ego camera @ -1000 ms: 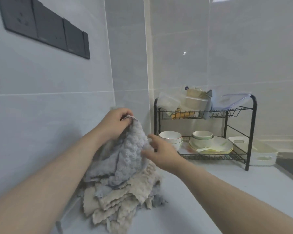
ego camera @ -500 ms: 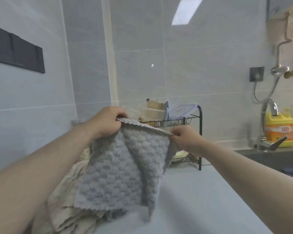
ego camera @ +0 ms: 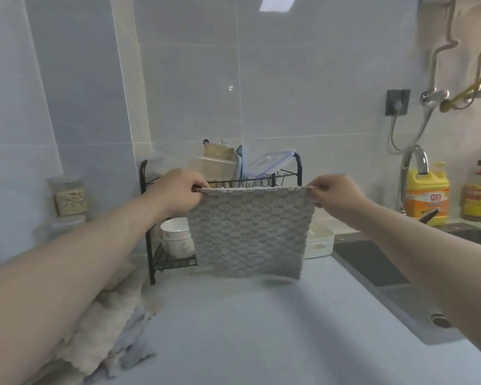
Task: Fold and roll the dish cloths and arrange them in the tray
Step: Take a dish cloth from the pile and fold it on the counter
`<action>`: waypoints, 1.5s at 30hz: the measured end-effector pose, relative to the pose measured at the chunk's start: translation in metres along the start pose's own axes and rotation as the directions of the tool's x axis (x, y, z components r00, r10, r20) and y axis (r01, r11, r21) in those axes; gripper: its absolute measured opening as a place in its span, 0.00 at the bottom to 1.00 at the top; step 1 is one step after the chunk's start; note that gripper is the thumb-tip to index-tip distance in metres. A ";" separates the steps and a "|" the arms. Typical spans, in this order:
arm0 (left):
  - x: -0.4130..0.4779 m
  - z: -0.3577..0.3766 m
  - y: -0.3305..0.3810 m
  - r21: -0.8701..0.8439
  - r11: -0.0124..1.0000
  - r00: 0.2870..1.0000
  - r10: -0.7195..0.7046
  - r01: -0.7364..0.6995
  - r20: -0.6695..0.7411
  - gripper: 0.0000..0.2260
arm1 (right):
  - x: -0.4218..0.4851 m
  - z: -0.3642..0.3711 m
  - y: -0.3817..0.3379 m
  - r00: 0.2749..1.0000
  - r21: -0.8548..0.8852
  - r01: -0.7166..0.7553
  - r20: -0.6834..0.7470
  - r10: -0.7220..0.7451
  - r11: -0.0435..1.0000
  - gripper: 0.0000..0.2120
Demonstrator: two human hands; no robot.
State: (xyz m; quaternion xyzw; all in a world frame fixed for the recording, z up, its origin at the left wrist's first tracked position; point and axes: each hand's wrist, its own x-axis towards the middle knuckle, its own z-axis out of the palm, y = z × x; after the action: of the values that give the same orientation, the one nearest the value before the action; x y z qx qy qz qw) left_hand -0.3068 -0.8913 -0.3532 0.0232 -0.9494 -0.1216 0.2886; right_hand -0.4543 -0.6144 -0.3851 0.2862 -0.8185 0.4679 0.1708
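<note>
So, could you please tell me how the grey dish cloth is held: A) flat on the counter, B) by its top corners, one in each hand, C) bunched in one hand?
B: the left hand and right hand each pinch a top corner of the grey dish cloth, which hangs spread open.

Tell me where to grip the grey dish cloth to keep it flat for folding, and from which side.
Its two top corners, one hand from each side, as the left hand and right hand pinch them now: the grey dish cloth hangs flat and square.
</note>
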 end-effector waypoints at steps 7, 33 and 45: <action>-0.086 0.026 0.001 0.060 0.995 0.932 -0.098 0.082 0.350 0.10 | -0.067 0.000 0.020 0.894 -0.076 -0.075 0.437 0.101 0.994 0.04; -0.174 0.140 -0.036 0.376 0.919 0.713 -0.184 -0.120 0.677 0.45 | -0.185 0.106 0.061 0.714 -0.613 0.300 0.653 0.255 0.731 0.35; -0.138 0.146 -0.061 0.274 0.958 0.749 -0.239 0.079 0.618 0.41 | -0.135 0.111 0.070 0.786 -0.553 0.299 0.604 0.127 0.778 0.28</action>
State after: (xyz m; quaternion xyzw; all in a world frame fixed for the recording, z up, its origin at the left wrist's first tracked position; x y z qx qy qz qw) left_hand -0.2746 -0.9030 -0.5605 0.0945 -0.9923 -0.0352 -0.0717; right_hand -0.3948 -0.6411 -0.5621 0.3882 -0.9205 0.0437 0.0040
